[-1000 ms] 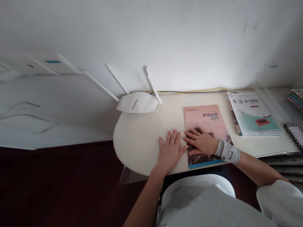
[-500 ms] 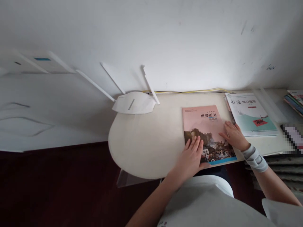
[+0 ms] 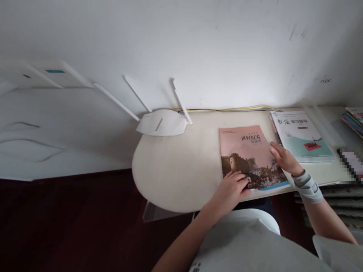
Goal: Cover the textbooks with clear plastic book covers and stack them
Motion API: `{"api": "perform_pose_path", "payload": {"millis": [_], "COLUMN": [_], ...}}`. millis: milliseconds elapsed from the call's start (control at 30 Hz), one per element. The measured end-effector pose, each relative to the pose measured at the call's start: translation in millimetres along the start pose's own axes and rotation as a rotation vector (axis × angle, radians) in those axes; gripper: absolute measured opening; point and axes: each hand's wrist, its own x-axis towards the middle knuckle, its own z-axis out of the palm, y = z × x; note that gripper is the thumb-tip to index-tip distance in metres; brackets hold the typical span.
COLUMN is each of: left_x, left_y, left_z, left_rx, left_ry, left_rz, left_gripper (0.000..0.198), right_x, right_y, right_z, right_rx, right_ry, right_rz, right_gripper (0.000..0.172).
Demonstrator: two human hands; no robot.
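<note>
A pink book [image 3: 238,141] with Chinese print and a castle scene on its cover lies closed on the cream table [image 3: 167,170]. My left hand [image 3: 230,189] rests on the lower left of the cover, fingers apart and slightly bent. At the book's right edge is my right hand [image 3: 285,158], its thumb over the cover and its other fingers mostly hidden. That edge looks slightly raised and curved in its grip. A grey wrist support [image 3: 309,187] wraps the right wrist.
A white and green book [image 3: 306,141] lies just right of the pink one. A white router [image 3: 163,122] with antennas stands at the back left, against the wall. Yellow and dark cables [image 3: 227,110] run along the wall. More books [image 3: 353,122] sit far right beside a pixelated patch.
My right hand has gone from lying flat on the cover to gripping its right edge, which has lifted a little. My left hand has slid slightly lower, its fingers more bent.
</note>
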Motion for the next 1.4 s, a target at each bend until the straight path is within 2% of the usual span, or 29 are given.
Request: {"api": "perform_pose_path", "payload": {"millis": [133, 200, 267, 333, 400, 433, 533, 600, 667, 767, 1067, 1233, 1400], "left_x": [-14, -22, -30, -37, -43, -46, -52, -54, -56, -59, -64, -63, -62], "left_y": [6, 9, 10, 4, -9, -19, -56, -81, -99, -112, -120, -118, -114], "left_z": [9.7, 14.0, 12.1, 2.5, -12.6, -20.6, -38.1, -41.2, -38.6, -30.5, -21.5, -25.8, -32.3], "left_rx": [-0.042, -0.086, -0.164, -0.235, -0.223, -0.165, 0.14, 0.278, 0.324, 0.323, 0.25, 0.201, 0.16], "left_ry": [0.134, 0.16, 0.132, 0.1, 0.145, 0.197, 0.327, 0.29, 0.204, 0.147, 0.32, 0.407, 0.445], "left_rz": [-0.157, -0.217, -0.213, -0.139, -0.089, -0.115, -0.398, -0.592, -0.688, -0.691, -0.661, -0.68, -0.745], "left_gripper": [0.027, 0.022, 0.015, 0.009, 0.014, 0.019, 0.036, 0.053, 0.067, 0.067, 0.041, 0.035, 0.029], "right_x": [7, 12, 22, 34, 47, 52, 63, 65, 63, 59, 62, 63, 64], "right_y": [3, -1, -11, -28, -51, -64, -105, -129, -148, -164, -193, -197, -199], "right_z": [-1, 3, 10, 20, 31, 36, 55, 67, 79, 91, 106, 108, 112], "right_rx": [0.244, 0.365, 0.388, 0.339, 0.27, 0.225, 0.045, -0.085, -0.2, -0.302, -0.335, -0.346, -0.334], "right_ry": [0.13, 0.156, 0.113, 0.034, -0.069, -0.128, -0.31, -0.398, -0.449, -0.489, -0.556, -0.561, -0.587], "right_rz": [0.153, 0.175, 0.09, -0.075, -0.25, -0.323, -0.46, -0.507, -0.538, -0.573, -0.653, -0.65, -0.678], "right_gripper": [0.066, 0.062, 0.061, 0.066, 0.071, 0.073, 0.076, 0.077, 0.08, 0.082, 0.079, 0.079, 0.077]}}
